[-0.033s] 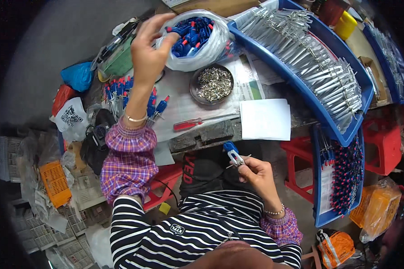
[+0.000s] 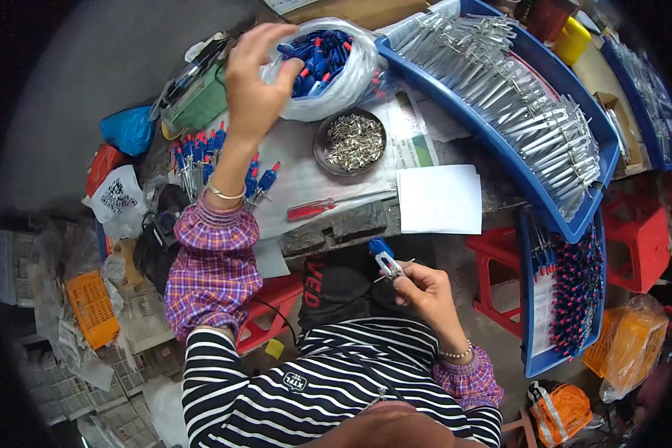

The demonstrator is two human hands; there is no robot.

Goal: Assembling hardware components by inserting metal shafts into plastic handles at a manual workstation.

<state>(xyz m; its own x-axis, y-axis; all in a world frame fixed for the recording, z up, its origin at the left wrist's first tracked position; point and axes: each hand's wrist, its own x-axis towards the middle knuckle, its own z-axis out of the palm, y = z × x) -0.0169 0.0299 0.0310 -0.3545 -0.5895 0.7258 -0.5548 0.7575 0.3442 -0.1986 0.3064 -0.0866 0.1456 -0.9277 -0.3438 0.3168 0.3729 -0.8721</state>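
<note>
Two hands are at work, and they differ: at four o'clock of the view, the right hand (image 2: 425,291) pinches a blue-and-silver piece (image 2: 385,263) between thumb and fingers, while at eleven o'clock the left hand (image 2: 260,84) grasps nothing visible, thumb spread from fingers. That hand is raised over the left rim of a clear plastic bag (image 2: 313,111) at twelve, hiding part of the blue pieces (image 2: 322,56) inside. Just below the bag on the surface (image 2: 291,153) sits a round dish (image 2: 323,159) of small metal bits. A red-handled screwdriver (image 2: 310,210) lies nearer the middle, and white paper (image 2: 440,200) between two and three. Farther out, a blue tray (image 2: 586,213) of metal parts slants across two o'clock. The left forearm, in a checked sleeve (image 2: 213,261), reaches up past ten — in front of some blue-handled tools (image 2: 198,153) — while the right forearm angles up from five, wrist low.
</note>
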